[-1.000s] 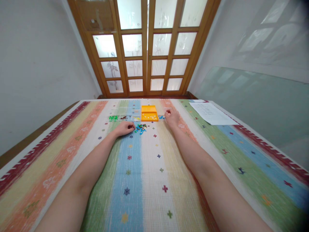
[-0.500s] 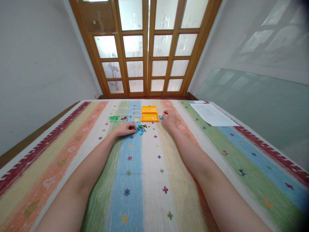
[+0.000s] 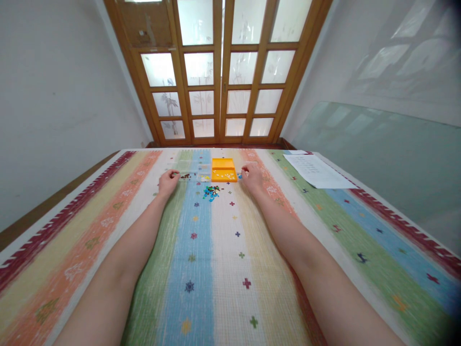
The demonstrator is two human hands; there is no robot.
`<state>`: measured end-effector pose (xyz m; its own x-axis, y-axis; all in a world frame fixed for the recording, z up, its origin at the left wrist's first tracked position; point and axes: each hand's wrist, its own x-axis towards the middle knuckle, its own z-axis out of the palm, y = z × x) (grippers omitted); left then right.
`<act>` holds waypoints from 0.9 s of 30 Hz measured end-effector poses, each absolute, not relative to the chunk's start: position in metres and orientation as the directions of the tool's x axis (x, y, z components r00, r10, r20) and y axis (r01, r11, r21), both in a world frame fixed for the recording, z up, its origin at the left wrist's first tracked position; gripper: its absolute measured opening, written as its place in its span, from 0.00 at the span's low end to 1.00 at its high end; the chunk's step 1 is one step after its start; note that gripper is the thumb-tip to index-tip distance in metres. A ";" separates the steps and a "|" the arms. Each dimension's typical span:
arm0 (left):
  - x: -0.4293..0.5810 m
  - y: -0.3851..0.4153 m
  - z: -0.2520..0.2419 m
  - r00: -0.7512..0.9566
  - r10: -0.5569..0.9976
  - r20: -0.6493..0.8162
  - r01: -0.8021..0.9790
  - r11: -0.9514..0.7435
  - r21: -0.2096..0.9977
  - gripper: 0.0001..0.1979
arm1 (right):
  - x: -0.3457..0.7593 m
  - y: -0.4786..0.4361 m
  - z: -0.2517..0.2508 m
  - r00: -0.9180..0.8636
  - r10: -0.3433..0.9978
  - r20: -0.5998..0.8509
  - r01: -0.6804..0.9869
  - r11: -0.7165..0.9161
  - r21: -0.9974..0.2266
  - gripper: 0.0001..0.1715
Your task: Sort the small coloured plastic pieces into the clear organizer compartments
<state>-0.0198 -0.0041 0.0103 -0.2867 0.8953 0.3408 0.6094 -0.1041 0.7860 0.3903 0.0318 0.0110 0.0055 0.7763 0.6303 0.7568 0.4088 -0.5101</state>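
Note:
My left hand (image 3: pixel 169 182) is at the left end of a row of clear open boxes, its fingers pinched together. It covers the place where green pieces lie, and what the fingers hold is too small to make out. Beside it are dark brown pieces (image 3: pixel 185 176) and yellow pieces (image 3: pixel 205 178) in clear boxes. My right hand (image 3: pixel 252 177) is curled closed right of an open orange box (image 3: pixel 224 163) with small pale pieces in it. Blue pieces (image 3: pixel 240 176) show by its fingertips. A mixed pile of tiny coloured pieces (image 3: pixel 211 192) lies between the hands.
A striped, patterned cloth (image 3: pixel 230 269) covers the table. Printed paper sheets (image 3: pixel 317 171) lie at the far right. Beyond the table's far edge stand wooden doors with glass panes (image 3: pixel 219 89). Walls rise on both sides, with a glass sheet (image 3: pixel 378 149) on the right.
My left hand has moved from the mixed pile left and away from me, to the clear box with green pieces, which it now hides. My right hand has barely shifted.

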 end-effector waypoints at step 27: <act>-0.007 -0.020 0.022 -0.212 0.879 0.428 0.763 -0.125 0.634 0.16 | 0.332 -0.012 0.023 -0.710 0.605 0.361 0.498 0.793 -0.351 0.10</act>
